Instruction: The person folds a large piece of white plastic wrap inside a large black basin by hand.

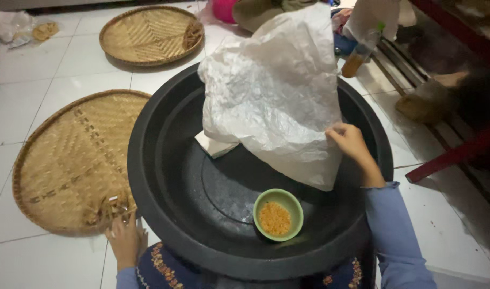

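right hand (347, 140) pinching white bag (274, 91), left hand (126, 238) on woven tray (68, 155)

Large round black plastic basin (165, 176) — smooth, dull sheen, faint scuffing on flat bottom. Crumpled white sheet (272, 91), paper or thin plastic, cannot tell which — matt, heavily creased. Small pale green bowl (262, 202), smooth, glossy rim; holds orange granular stuff, rough-looking. Round flat woven bamboo tray (68, 155), tan, matt, coarse plaited texture; second round woven tray (148, 35), same material. White floor tiles (58, 80), smooth, slightly glossy. Light blue cloth sleeve (395, 235), soft, matt.
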